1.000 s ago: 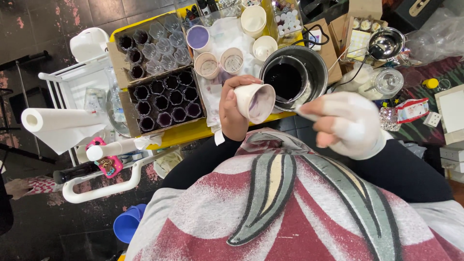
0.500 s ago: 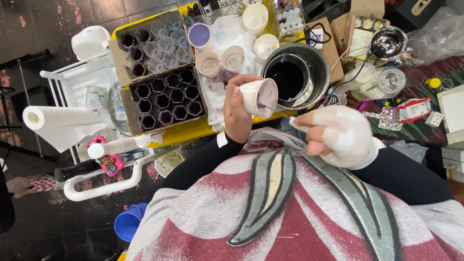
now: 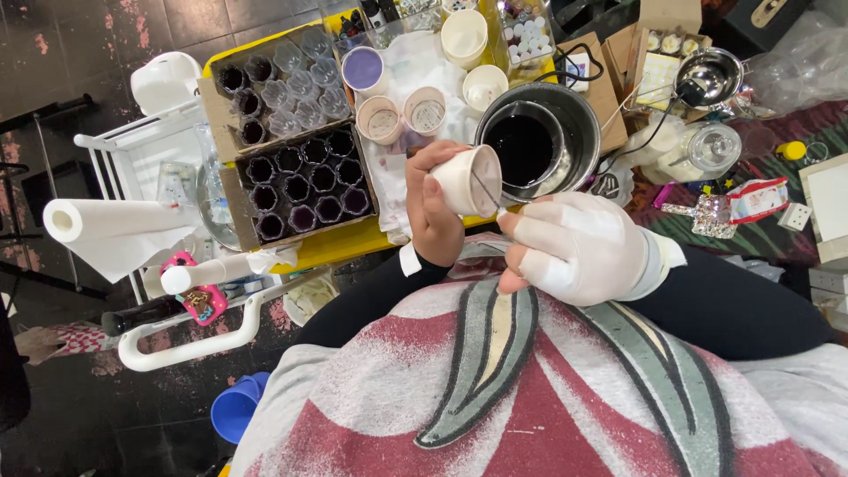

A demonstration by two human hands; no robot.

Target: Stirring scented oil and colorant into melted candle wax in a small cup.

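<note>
— While you look down at your lap, what have you got in your left hand (image 3: pixel 430 215)?

— My left hand is wrapped around a small white cup (image 3: pixel 466 180), just above the middle of the frame. The cup is tipped on its side, so its open mouth faces right, toward my other hand. My fingers curl round its wall and my thumb lies along the near side.

— And the right hand (image 3: pixel 583 247)?

— It wears a white glove and sits just right of centre, close beside the cup. Its fingertips pinch a thin stick (image 3: pixel 486 190) that runs up into the cup's mouth. The pinch is closed on it.

— What is behind the cup?

— A round metal pot (image 3: pixel 579 110) of dark liquid, just above and to the right of the cup, standing on the yellow table (image 3: pixel 331 247).

— Anything to the left of that?

— Two cardboard trays. The nearer tray (image 3: pixel 243 199) holds rows of small moulds with dark purple filling; the farther tray (image 3: pixel 212 97), toward the top, has mostly clear ones. Between the trays and the pot stand paper cups (image 3: pixel 382 119), one with a lilac fill at the top.

— And at the far left?

— A roll of paper towel (image 3: pixel 110 234) lies on a white trolley (image 3: pixel 172 340), at the left edge. A blue cup (image 3: pixel 237 413) stands on the floor at the lower left.
</note>
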